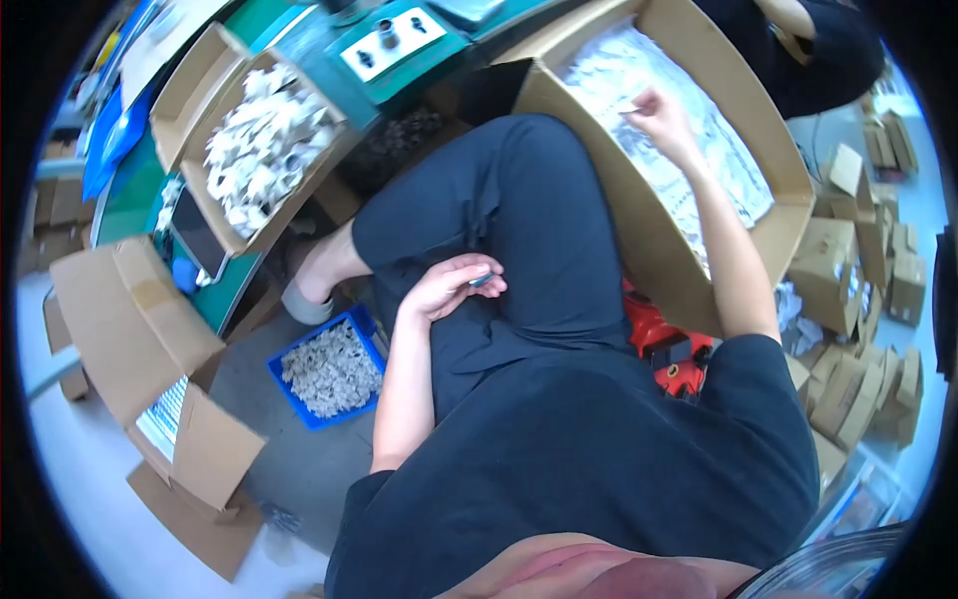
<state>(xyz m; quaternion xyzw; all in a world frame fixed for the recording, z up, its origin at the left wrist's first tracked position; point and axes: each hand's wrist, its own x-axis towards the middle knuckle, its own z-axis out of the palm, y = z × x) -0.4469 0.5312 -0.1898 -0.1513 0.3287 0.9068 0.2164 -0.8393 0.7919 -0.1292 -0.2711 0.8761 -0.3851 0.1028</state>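
Observation:
My left hand rests over my lap, palm partly up and fingers curled. Between its thumb and fingers shows a small dark piece, too small to name. Over the large cardboard box on the right, my right hand is raised in a pinch. A small pale piece sticks out from its fingertips; its kind cannot be made out. Beneath that hand, clear plastic bags and whitish contents fill the box.
At the left, a cardboard box holds many white plastic fittings. A blue bin of small grey parts sits on the floor. A white fixture plate lies on the green bench. Another person is at the upper right, above stacked cartons.

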